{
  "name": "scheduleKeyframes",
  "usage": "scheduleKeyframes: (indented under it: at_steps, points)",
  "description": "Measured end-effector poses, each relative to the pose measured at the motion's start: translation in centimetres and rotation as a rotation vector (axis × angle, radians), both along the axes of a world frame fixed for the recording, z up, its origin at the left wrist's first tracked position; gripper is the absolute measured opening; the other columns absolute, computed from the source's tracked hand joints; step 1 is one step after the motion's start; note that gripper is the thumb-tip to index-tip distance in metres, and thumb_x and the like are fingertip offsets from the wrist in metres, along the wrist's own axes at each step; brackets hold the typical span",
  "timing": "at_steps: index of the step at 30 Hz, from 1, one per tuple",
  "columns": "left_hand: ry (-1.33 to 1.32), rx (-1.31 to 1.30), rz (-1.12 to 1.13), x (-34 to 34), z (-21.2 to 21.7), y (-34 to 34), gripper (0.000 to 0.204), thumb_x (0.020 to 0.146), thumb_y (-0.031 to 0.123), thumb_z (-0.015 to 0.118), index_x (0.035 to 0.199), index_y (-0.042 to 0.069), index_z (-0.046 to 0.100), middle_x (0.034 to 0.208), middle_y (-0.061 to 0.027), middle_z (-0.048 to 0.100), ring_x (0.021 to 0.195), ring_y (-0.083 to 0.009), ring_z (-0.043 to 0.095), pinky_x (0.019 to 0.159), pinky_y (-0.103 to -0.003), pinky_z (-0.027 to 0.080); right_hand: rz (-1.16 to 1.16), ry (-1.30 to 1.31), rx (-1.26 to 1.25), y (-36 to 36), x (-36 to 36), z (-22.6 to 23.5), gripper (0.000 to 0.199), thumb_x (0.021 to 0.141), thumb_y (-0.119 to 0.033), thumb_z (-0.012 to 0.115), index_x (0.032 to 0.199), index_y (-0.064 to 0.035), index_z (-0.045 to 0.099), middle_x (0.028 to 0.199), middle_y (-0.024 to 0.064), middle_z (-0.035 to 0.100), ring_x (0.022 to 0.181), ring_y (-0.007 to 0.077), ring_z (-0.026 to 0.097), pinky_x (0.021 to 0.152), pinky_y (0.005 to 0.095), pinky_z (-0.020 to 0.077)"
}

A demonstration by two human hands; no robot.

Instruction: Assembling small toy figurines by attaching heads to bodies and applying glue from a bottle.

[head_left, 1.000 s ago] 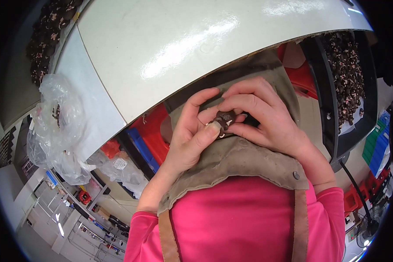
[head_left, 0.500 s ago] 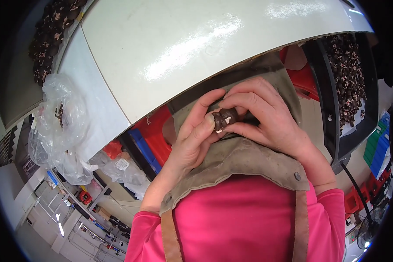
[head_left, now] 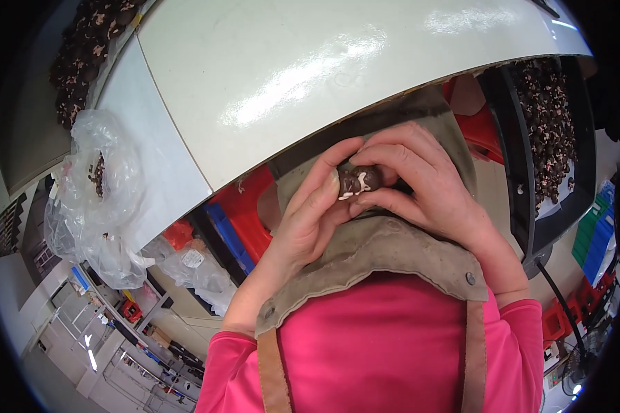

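1. On my remote feed, a clear plastic bag (head_left: 120, 220) lies left of the white table (head_left: 275, 62).
2. Before the table's near edge, I see the left hand (head_left: 313, 208) grasping the left end of a dark brown piece (head_left: 353, 183) between thumb and fingers.
3. I find that piece between both hands, just my side of the table edge, its long axis running roughly left to right (its exact shape is too small for me to tell).
4. The right hand (head_left: 420, 174) pinches its right end; both hands touch it, so neither is nearer.
5. Right of the table's near edge, a black tray (head_left: 517, 148) holds similar dark pieces (head_left: 550, 134).
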State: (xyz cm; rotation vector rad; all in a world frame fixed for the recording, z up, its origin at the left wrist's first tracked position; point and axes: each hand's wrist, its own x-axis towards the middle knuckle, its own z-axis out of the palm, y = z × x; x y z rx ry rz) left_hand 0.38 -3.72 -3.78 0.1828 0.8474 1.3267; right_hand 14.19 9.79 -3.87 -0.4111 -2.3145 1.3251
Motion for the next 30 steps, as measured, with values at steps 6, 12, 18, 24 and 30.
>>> scheduleKeyframes:
  at_steps: [6, 12, 18, 24, 30]
  points:
    - [0.046, -0.06, 0.04, 0.0, 0.8, 0.4, 0.061, 0.096, 0.038, 0.044, 0.143, 0.006, 0.021, 0.13, -0.0129, 0.044, 0.119, -0.0217, 0.047, 0.099, -0.035, 0.04, 0.049, 0.001, 0.025, 0.3, -0.5, 0.5, 0.039, 0.07, -0.021, 0.074, 0.103, -0.0071, 0.06, 0.1, 0.0062, 0.058, 0.088, 0.0233, 0.055, 0.078, 0.0328, 0.0427]
    - [0.057, -0.078, 0.038, 0.3, 0.6, 0.8, 0.074, 0.088, 0.048, 0.054, 0.142, 0.006, 0.024, 0.124, -0.0098, 0.047, 0.112, -0.0204, 0.048, 0.09, -0.032, 0.042, 0.026, -0.026, -0.052, 0.5, -0.5, 0.0, 0.04, 0.069, -0.018, 0.075, 0.104, -0.0071, 0.058, 0.101, 0.0061, 0.058, 0.082, 0.0212, 0.054, 0.078, 0.0326, 0.0423]
    - [-0.072, 0.069, 0.029, -0.1, 0.0, 0.7, 0.059, 0.098, 0.034, 0.04, 0.144, 0.005, 0.018, 0.134, -0.0145, 0.039, 0.123, -0.0235, 0.042, 0.098, -0.036, 0.039, 0.059, -0.004, 0.005, 1.1, -0.7, 0.3, 0.039, 0.068, -0.015, 0.074, 0.102, -0.0065, 0.059, 0.102, 0.0063, 0.057, 0.084, 0.0221, 0.053, 0.078, 0.0328, 0.042]
    - [-0.107, 0.052, 0.057, 0.1, 0.4, 0.9, 0.058, 0.098, 0.033, 0.04, 0.144, 0.005, 0.019, 0.134, -0.0134, 0.039, 0.124, -0.0228, 0.042, 0.099, -0.037, 0.039, 0.099, -0.032, 0.01, 1.5, -0.6, 0.6, 0.034, 0.074, -0.019, 0.068, 0.105, -0.0093, 0.058, 0.102, 0.0051, 0.057, 0.093, 0.0247, 0.054, 0.083, 0.0351, 0.0406]
    - [-0.034, -0.057, 0.085, 0.4, 0.8, 0.8, 0.073, 0.089, 0.043, 0.055, 0.143, 0.007, 0.022, 0.123, -0.0127, 0.047, 0.113, -0.0207, 0.048, 0.089, -0.032, 0.041, 0.114, -0.055, 0.022, 1.2, -0.6, 0.9, 0.035, 0.074, -0.018, 0.068, 0.106, -0.0091, 0.058, 0.1, 0.0054, 0.057, 0.091, 0.0244, 0.054, 0.082, 0.0349, 0.0407]
